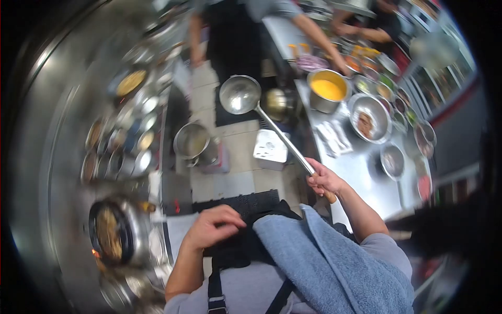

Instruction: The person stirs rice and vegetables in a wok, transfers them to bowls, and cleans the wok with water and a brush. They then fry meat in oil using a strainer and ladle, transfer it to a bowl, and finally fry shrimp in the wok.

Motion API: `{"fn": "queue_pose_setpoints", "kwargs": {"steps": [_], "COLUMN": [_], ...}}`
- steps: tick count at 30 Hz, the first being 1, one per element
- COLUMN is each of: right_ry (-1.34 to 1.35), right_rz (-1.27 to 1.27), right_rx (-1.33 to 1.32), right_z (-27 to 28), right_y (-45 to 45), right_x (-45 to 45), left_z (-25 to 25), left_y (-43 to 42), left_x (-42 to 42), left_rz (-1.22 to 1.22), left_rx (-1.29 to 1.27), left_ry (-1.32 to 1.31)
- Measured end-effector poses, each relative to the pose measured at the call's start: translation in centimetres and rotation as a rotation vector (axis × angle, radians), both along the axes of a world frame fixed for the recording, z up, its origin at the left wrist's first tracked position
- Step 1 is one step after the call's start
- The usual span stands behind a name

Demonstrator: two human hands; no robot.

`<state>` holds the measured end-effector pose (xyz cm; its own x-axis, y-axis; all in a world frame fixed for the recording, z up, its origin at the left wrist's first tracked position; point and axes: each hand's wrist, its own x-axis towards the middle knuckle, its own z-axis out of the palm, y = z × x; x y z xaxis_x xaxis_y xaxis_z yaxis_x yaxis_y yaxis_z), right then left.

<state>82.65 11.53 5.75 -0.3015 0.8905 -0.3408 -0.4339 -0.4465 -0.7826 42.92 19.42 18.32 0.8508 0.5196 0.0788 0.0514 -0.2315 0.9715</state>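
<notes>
My right hand point(325, 179) is closed around the wooden end of a long-handled ladle point(285, 138). Its round metal bowl points away from me, over the floor, and looks empty. My left hand point(215, 226) hovers in front of my body, fingers loosely bent and thumb apart, holding nothing. A blue towel point(334, 256) hangs over my shoulder and chest. To the left, a wok point(111, 234) with brownish food in it sits on the stove, with a bit of flame at its edge.
On the right counter point(361, 175) stand a pot of yellow liquid point(328, 90), a metal bowl with brown food point(370, 118), and folded cloths point(333, 138). Several metal containers point(141, 162) line the left. A stockpot point(191, 140) stands in the aisle. A co-worker in a black apron point(232, 42) is ahead.
</notes>
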Motion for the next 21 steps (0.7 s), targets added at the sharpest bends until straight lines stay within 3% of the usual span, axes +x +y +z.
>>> {"fn": "queue_pose_setpoints", "kwargs": {"steps": [4,7,10,12,14,16,21], "right_ry": [-0.318,-0.383,-0.228,-0.105,-0.029,-0.365,-0.564], "right_rz": [0.398,0.598,0.698,0.67,0.754,0.798,0.806], "right_rx": [0.126,0.263,0.418,0.358,0.253,0.206,0.226], "right_z": [3.6,7.9,9.4,8.9,4.5,1.9,-1.2], "right_y": [11.4,17.8,20.5,20.6,21.0,21.8,24.1], "right_x": [-9.3,-18.6,-27.7,-33.4,-37.7,-41.2,-49.3], "left_z": [7.6,6.9,7.4,7.7,8.0,8.2,8.2], "left_y": [-4.5,-7.0,-9.1,-10.6,-12.3,-13.5,-15.6], "left_x": [0.9,-0.9,-5.0,-8.0,-10.7,-13.5,-20.4], "left_rz": [-0.456,-0.357,-0.095,0.03,0.143,0.281,0.395], "left_rx": [0.119,0.177,0.303,0.369,0.429,0.541,0.683], "left_ry": [-0.359,-0.401,-0.326,-0.312,-0.293,-0.305,-0.183]}}
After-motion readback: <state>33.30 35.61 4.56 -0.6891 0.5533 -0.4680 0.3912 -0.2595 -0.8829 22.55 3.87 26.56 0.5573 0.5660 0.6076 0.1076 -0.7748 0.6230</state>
